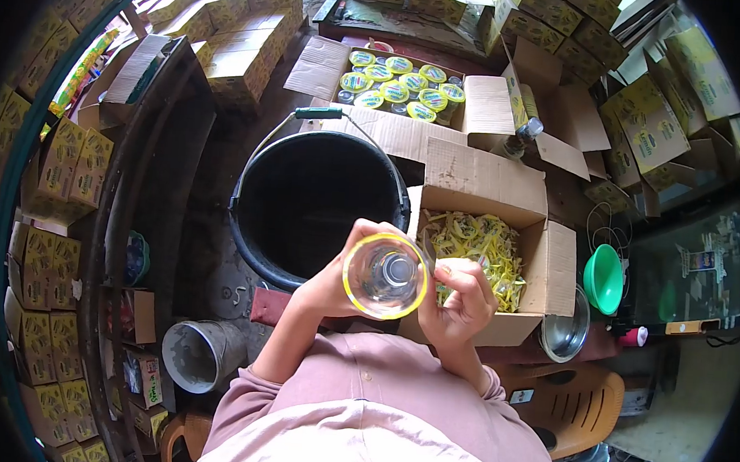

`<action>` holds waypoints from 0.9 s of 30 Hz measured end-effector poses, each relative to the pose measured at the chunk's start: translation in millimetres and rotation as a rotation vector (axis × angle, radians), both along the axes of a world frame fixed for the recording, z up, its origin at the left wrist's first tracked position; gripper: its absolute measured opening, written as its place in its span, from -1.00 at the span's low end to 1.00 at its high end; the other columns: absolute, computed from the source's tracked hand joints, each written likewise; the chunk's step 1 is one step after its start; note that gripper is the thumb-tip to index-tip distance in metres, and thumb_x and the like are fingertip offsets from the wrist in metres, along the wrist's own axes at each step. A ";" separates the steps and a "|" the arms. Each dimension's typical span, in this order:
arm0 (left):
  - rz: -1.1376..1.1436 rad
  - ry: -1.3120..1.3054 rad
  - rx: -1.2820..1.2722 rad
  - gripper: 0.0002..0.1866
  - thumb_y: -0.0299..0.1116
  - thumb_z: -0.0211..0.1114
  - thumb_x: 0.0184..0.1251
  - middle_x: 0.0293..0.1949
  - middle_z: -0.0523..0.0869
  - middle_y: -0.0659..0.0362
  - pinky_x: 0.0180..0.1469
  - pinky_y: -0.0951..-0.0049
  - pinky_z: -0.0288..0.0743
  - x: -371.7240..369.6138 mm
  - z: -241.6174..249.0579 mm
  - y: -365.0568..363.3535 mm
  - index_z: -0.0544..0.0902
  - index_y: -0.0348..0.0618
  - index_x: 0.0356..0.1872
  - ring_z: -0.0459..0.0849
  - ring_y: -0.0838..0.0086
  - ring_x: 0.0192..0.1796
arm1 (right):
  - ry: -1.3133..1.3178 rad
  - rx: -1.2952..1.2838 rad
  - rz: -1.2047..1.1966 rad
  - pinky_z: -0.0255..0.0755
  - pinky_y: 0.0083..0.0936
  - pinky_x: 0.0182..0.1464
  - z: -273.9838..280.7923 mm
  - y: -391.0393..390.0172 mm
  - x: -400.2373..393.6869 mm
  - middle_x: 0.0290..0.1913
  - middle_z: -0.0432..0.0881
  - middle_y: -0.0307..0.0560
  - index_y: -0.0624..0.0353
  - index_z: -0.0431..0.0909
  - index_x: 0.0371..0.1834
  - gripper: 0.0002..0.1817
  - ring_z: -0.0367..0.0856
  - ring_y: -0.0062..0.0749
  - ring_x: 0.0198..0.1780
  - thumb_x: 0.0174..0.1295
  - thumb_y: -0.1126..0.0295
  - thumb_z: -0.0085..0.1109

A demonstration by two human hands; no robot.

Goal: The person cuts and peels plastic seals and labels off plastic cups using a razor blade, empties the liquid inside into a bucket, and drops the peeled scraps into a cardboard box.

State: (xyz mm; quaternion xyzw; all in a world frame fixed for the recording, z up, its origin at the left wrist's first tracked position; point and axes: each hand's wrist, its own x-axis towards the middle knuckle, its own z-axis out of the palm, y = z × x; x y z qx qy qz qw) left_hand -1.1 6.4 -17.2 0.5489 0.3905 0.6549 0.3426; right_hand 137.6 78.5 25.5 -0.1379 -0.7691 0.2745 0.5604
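My left hand (330, 273) is wrapped round a clear plastic cup (368, 288) with a yellow rim, its open mouth turned up towards me. At the cup's right side, my right hand (459, 302) is closed in a pinch close to the rim. Something thin and dark shows by its fingertips, too small to make out. Just beyond the right hand stands an open cardboard box (556, 272) holding a heap of yellow and clear plastic strips (481, 242). Behind the left hand is a large black bucket (305, 189) with a raised handle.
Farther back, an open carton (321, 65) holds cups with yellow-green lids (395, 91). To the right are a green bowl (603, 279), a metal bowl (563, 336) and an orange chair (575, 404). A grey bucket (197, 356) lies at left; stacked printed cartons (50, 262) line the sides.
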 end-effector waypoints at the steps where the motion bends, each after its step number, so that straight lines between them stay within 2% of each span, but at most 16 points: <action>1: -0.002 0.066 -0.023 -0.21 -0.46 0.55 -0.31 -0.05 0.41 0.11 0.09 0.46 0.33 0.0 -1.8 -1.2 0.26 -0.18 0.03 0.45 0.42 0.03 | -0.004 0.003 -0.008 0.45 -0.62 -0.45 0.5 1.4 -0.1 -0.49 0.57 -0.04 0.24 0.50 -0.46 -0.83 0.60 -0.38 -0.47 -0.12 0.68 0.27; 4: -0.066 -0.081 0.046 -0.22 -0.47 0.55 -0.31 -0.05 0.41 0.11 0.08 0.47 0.34 2.6 2.8 1.4 0.27 -0.19 0.02 0.46 0.41 0.03 | 0.001 -0.014 0.015 0.44 -0.63 -0.46 0.5 4.2 0.6 -0.49 0.57 -0.04 0.24 0.51 -0.47 -0.83 0.60 -0.39 -0.48 -0.12 0.68 0.28; 8: -0.061 -0.137 0.034 -0.24 -0.45 0.55 -0.31 -0.07 0.42 0.11 0.09 0.45 0.33 0.3 4.1 1.0 0.28 -0.20 0.00 0.45 0.39 0.04 | 0.014 -0.021 0.035 0.44 -0.63 -0.46 0.1 4.3 1.3 -0.50 0.57 -0.04 0.23 0.52 -0.47 -0.83 0.60 -0.41 -0.48 -0.12 0.68 0.27; 11: -0.081 0.073 -0.089 -0.22 -0.41 0.56 -0.32 -0.04 0.40 0.10 0.11 0.43 0.32 -4.8 6.8 -4.0 0.30 -0.20 0.01 0.41 0.41 0.07 | 0.011 -0.034 0.031 0.43 -0.64 -0.46 0.2 4.6 0.9 -0.50 0.57 -0.05 0.22 0.52 -0.46 -0.83 0.59 -0.41 -0.48 -0.12 0.68 0.28; 14: -0.116 0.082 -0.088 -0.21 -0.44 0.59 -0.38 -0.10 0.41 0.07 0.05 0.40 0.34 -4.6 6.9 -3.4 0.25 -0.08 -0.06 0.42 0.38 0.01 | 0.007 -0.037 0.055 0.43 -0.64 -0.47 0.6 7.5 1.3 -0.50 0.57 -0.05 0.22 0.53 -0.46 -0.83 0.59 -0.42 -0.47 -0.12 0.67 0.28; 17: -0.130 -0.122 -0.008 -0.20 -0.43 0.58 -0.41 -0.08 0.39 0.08 0.07 0.41 0.35 -1.9 12.6 0.2 0.27 -0.08 -0.04 0.43 0.38 0.02 | -0.008 -0.060 0.061 0.43 -0.64 -0.47 2.8 6.4 2.6 -0.50 0.57 -0.06 0.21 0.53 -0.46 -0.83 0.60 -0.41 -0.47 -0.12 0.68 0.28; 20: -0.059 -0.149 0.019 -0.20 -0.41 0.57 -0.42 -0.07 0.38 0.10 0.12 0.39 0.34 -5.4 7.1 1.4 0.30 -0.08 0.00 0.44 0.37 0.05 | -0.022 -0.047 0.041 0.44 -0.63 -0.46 2.4 4.4 4.1 -0.49 0.57 -0.06 0.21 0.52 -0.46 -0.82 0.60 -0.41 -0.46 -0.12 0.68 0.27; 21: -0.036 -0.111 0.040 -0.16 -0.40 0.54 -0.38 -0.03 0.39 0.10 0.18 0.36 0.31 -6.9 4.0 1.3 0.29 -0.12 0.08 0.44 0.33 0.10 | -0.019 -0.046 0.017 0.44 -0.62 -0.46 2.2 3.8 4.1 -0.49 0.57 -0.06 0.21 0.51 -0.47 -0.82 0.60 -0.41 -0.46 -0.12 0.68 0.27; 24: 0.028 -0.311 -0.008 -0.11 -0.40 0.52 -0.33 0.03 0.39 0.08 0.20 0.34 0.29 5.1 1.0 0.7 0.23 -0.17 0.17 0.41 0.32 0.14 | -0.015 -0.026 -0.039 0.46 -0.61 -0.46 1.6 2.0 2.2 -0.48 0.57 -0.06 0.20 0.50 -0.48 -0.83 0.61 -0.40 -0.46 -0.12 0.66 0.28; 27: 0.056 -0.291 -0.020 -0.16 -0.43 0.43 -0.21 0.08 0.39 0.06 0.21 0.33 0.28 11.5 -0.7 -0.5 0.19 -0.20 0.20 0.40 0.30 0.16 | -0.025 0.019 -0.068 0.47 -0.61 -0.46 0.9 1.1 0.5 -0.49 0.57 -0.07 0.20 0.49 -0.49 -0.83 0.61 -0.39 -0.47 -0.13 0.64 0.28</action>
